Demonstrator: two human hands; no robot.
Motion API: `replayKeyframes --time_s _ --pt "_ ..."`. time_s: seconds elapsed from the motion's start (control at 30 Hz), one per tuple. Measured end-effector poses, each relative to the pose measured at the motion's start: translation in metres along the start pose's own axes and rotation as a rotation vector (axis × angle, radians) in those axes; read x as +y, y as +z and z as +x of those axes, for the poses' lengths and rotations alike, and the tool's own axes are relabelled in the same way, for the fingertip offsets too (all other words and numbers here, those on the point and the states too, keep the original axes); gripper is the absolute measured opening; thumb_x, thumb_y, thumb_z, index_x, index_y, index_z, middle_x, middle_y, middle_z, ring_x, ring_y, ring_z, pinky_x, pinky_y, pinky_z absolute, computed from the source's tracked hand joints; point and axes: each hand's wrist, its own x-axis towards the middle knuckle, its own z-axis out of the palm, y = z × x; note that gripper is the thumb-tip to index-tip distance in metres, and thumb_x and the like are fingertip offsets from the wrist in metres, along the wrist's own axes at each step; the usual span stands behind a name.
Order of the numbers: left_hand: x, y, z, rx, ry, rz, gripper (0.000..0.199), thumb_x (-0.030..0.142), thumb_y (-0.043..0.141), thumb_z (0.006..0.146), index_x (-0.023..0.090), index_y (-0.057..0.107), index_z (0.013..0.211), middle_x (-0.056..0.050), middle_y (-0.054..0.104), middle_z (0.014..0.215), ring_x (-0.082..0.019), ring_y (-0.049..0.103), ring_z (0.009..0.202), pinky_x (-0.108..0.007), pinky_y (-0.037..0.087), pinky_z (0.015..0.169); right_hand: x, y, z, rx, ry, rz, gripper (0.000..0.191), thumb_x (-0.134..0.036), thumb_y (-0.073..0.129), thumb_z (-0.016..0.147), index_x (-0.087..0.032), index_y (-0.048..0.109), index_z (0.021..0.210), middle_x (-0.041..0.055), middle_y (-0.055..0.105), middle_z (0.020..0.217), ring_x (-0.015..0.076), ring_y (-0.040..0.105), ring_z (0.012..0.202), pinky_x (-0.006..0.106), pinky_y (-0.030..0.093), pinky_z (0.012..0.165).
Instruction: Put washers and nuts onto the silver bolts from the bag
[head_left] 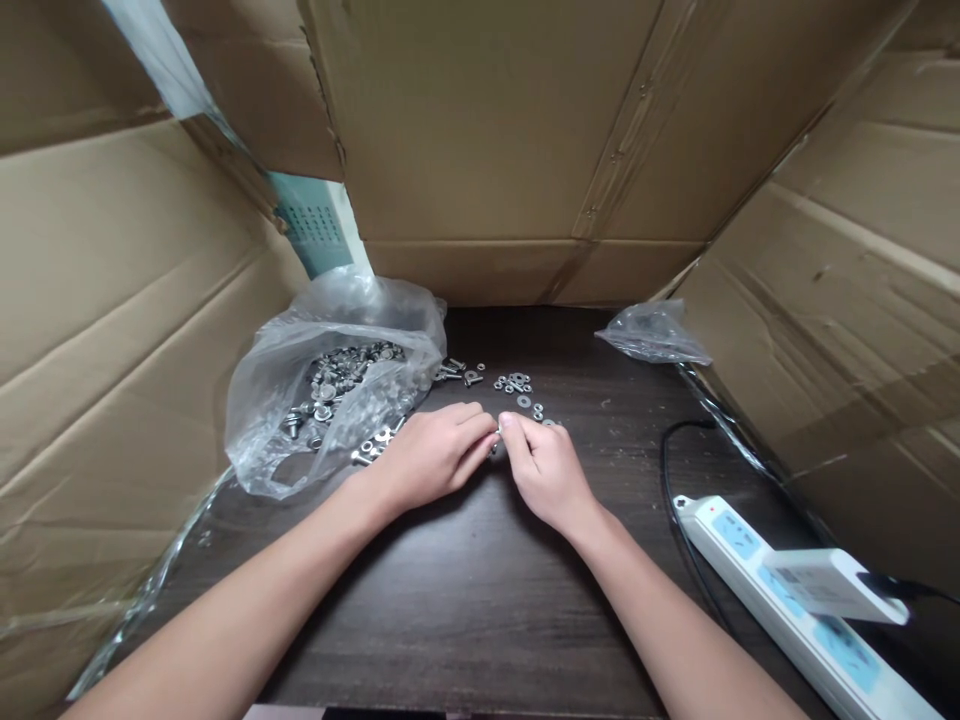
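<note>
My left hand (441, 452) and my right hand (546, 468) meet over the middle of the table, both closed in a pinch. Between their fingertips a bit of a small metal fastener (498, 431) shows; the fingers hide most of it, so its exact kind cannot be made out. Just beyond the hands lie loose nuts (538, 412), a flat washer (523, 401) and bolts (472, 378). More bolts (365, 455) are by my left wrist. Left of them, a clear plastic bag (259, 375) lies open with a heap of bolts (352, 370) inside.
Cardboard walls (487, 150) enclose the dark wooden table (450, 610) at the back and sides. A small clear bag (654, 332) lies at the back right. To the right are a white power strip (724, 520), a plugged-in white adapter (821, 583) and a black cable (666, 480).
</note>
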Motion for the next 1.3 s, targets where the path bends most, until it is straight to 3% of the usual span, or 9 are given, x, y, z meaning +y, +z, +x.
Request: replayKeyframes --time_s 0.13,0.47,0.73,1.0,1.3 --pt "0.0012 -0.0009 0.0003 -0.023 -0.019 -0.008 0.027 0.029 0.036 0.106 0.018 0.052 0.087 -0.002 0.055 0.083 -0.016 0.051 0.075 -0.03 0.035 0.066 -0.0008 -0.0014 -0.0019 0.0 0.039 -0.001 0.044 -0.043 0.034 0.105 -0.018 0.039 0.069 -0.002 0.043 0.059 0.0108 0.037 0.056 0.028 0.025 0.06" --pt "0.0023 -0.0012 0.0008 -0.033 -0.05 -0.051 0.028 0.031 0.034 0.106 0.018 0.05 0.087 -0.001 0.055 0.084 -0.016 0.051 0.075 -0.03 0.036 0.066 -0.0017 -0.0022 -0.0039 0.0 -0.048 0.003 0.028 -0.029 0.033 0.104 -0.02 0.041 0.079 -0.0006 0.048 0.072 0.0135 0.043 0.065 0.028 0.029 0.065" --pt "0.0021 -0.0004 0.0011 -0.038 -0.031 -0.046 0.028 0.03 0.035 0.106 0.018 0.052 0.088 -0.002 0.056 0.085 -0.016 0.051 0.076 -0.03 0.037 0.067 0.0001 0.0002 0.0004 0.025 -0.077 -0.01 0.036 -0.032 0.033 0.104 -0.02 0.035 0.07 -0.0023 0.041 0.06 0.0109 0.036 0.054 0.028 0.026 0.058" --pt "0.0033 -0.001 0.0004 -0.057 -0.03 -0.033 0.029 0.03 0.035 0.106 0.017 0.054 0.088 -0.003 0.058 0.085 -0.016 0.052 0.076 -0.03 0.037 0.066 -0.0037 -0.002 -0.0009 0.022 0.028 0.006 0.045 -0.041 0.034 0.104 -0.019 0.037 0.065 -0.0012 0.041 0.056 0.0109 0.036 0.052 0.028 0.025 0.057" --pt "0.0018 -0.0015 0.0008 -0.045 -0.053 -0.06 0.028 0.031 0.034 0.106 0.018 0.054 0.092 -0.002 0.059 0.087 -0.016 0.054 0.078 -0.029 0.039 0.068 -0.0045 -0.0044 -0.0028 -0.03 -0.018 0.037 0.029 -0.028 0.035 0.103 -0.02 0.039 0.076 -0.0004 0.048 0.069 0.0134 0.043 0.064 0.028 0.029 0.063"
